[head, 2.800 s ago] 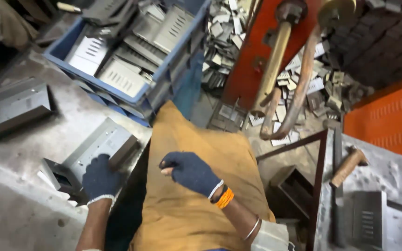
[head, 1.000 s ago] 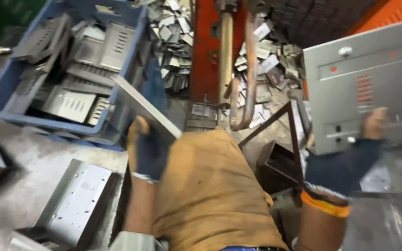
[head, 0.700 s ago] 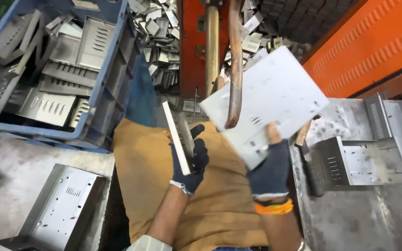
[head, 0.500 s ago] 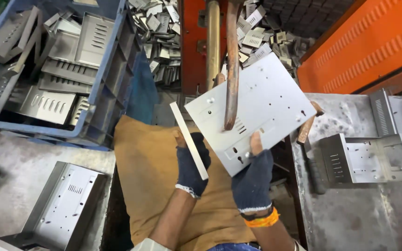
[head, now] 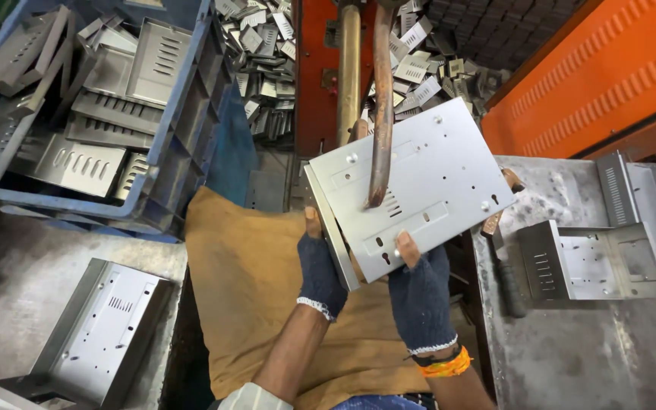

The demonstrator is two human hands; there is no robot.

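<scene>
My left hand (head: 319, 267), in a dark fingerless glove, grips a narrow bent metal piece (head: 330, 228) held edge-on against the left side of a flat grey perforated metal panel (head: 427, 167). My right hand (head: 421, 292), also gloved, with an orange band at the wrist, holds the panel's lower edge. The panel sits tilted under a curved copper electrode arm (head: 381, 106) whose tip touches its face. A second straight copper arm (head: 348, 72) stands behind the panel. My lap is covered by a tan apron (head: 248, 288).
A blue crate (head: 184, 144) of slotted metal parts stands at upper left. One bent panel (head: 104, 330) lies on the grey bench at lower left. Folded metal brackets (head: 594, 258) and a hammer (head: 503, 258) lie on the right bench. Scrap pieces (head: 267, 45) are piled behind the red machine (head: 316, 83).
Both hands brought the narrow piece and the panel together from apart and moved them up under the curved electrode; the panel now lies flatter with the electrode tip on it.
</scene>
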